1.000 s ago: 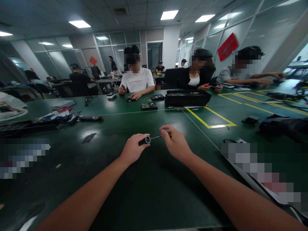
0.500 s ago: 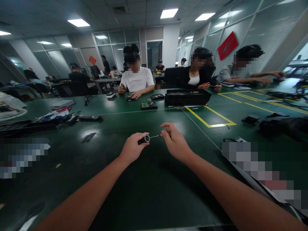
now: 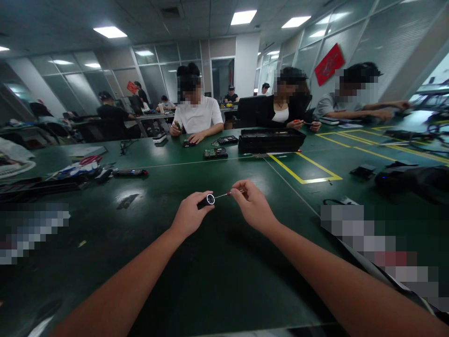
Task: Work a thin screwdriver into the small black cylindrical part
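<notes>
My left hand (image 3: 189,213) is closed around a short black cylinder (image 3: 204,202) with a bright ringed, hollow-looking end facing right and toward me. In my closed right hand (image 3: 253,203) is a thin screwdriver (image 3: 228,194) with a red collar, pinched between thumb and fingers. Its slim metal shaft points left, and the tip reaches the ringed end of the cylinder. Whether the tip is inside the cylinder or only at its rim I cannot tell. Both hands are held above the green tabletop (image 3: 210,281).
A long black box (image 3: 271,142) stands across the table beside an opened hard drive (image 3: 215,153). Left lie a dark pen-shaped tool (image 3: 130,172) and a heap of tools (image 3: 82,166). Dark equipment (image 3: 412,182) is at right. Several people sit opposite, one in a white shirt (image 3: 199,114).
My right fingers have curled in more closely around the screwdriver's handle. The cylinder's ringed end has turned slightly more toward me. The whole view has shifted a little.
</notes>
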`<state>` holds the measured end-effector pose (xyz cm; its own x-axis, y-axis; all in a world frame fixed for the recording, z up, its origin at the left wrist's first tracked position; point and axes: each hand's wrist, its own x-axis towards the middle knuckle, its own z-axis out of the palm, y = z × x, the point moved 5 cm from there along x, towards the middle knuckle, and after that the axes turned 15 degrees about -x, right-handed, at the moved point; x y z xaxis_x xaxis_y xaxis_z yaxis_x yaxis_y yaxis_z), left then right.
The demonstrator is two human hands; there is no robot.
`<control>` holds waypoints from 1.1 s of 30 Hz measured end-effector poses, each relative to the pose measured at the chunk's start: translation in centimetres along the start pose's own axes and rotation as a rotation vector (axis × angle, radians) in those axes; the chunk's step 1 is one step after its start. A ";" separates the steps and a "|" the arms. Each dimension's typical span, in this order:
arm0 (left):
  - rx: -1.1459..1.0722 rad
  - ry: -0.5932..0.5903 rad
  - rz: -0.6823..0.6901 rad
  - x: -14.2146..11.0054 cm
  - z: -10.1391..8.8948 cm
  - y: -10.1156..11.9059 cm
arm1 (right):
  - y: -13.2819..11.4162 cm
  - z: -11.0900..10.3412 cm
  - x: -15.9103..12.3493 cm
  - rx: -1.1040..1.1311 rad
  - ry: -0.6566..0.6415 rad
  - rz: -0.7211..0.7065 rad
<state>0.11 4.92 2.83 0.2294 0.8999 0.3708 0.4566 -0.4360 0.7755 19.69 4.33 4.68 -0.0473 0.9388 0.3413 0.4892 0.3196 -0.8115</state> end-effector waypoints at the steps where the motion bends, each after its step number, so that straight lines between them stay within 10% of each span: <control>1: 0.018 -0.009 0.020 0.0 0.0 0.2 | 0.4 0.2 0.2 0.071 0.000 0.043; 8: 0.107 -0.045 0.046 0.6 0.2 0.4 | 4.5 0.3 1.0 0.470 0.219 0.475; 33: 0.164 -0.104 0.053 0.1 0.8 0.9 | 0.5 -0.2 0.0 0.002 0.124 -0.010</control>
<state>1.20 4.60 3.16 0.3405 0.8735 0.3480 0.5734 -0.4862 0.6594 20.14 4.41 4.37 0.0559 0.9123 0.4057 0.4877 0.3296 -0.8084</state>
